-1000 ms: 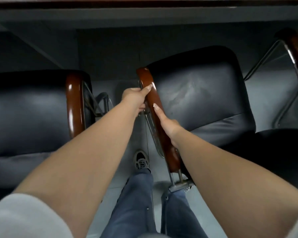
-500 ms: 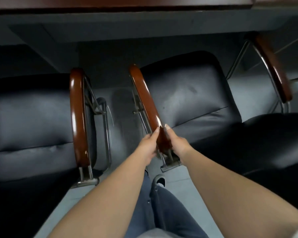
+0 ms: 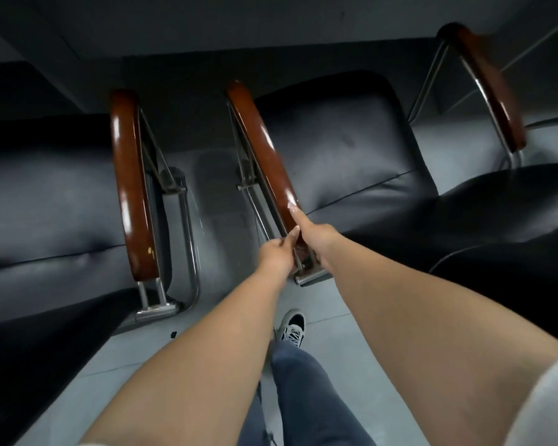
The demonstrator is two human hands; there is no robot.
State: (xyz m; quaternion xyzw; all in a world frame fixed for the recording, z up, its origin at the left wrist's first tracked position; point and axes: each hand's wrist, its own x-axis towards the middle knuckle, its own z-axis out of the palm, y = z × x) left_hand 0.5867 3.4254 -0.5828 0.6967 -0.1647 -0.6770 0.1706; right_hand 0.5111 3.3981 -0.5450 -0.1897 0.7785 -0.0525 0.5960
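Wooden armrest (image 3: 264, 156) of the black chair (image 3: 345, 149) sits gripped at its near end by left hand (image 3: 276, 255) and right hand (image 3: 319, 236); shifting the chair next likely needs a steady, even pull.

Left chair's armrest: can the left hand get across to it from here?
Probably yes. The left hand grips the near end of the middle armrest; only open floor lies between it and the left chair's armrest.

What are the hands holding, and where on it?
The left hand and right hand grip the wooden armrest of the middle chair at its near end, right forefinger lying straight along its top.
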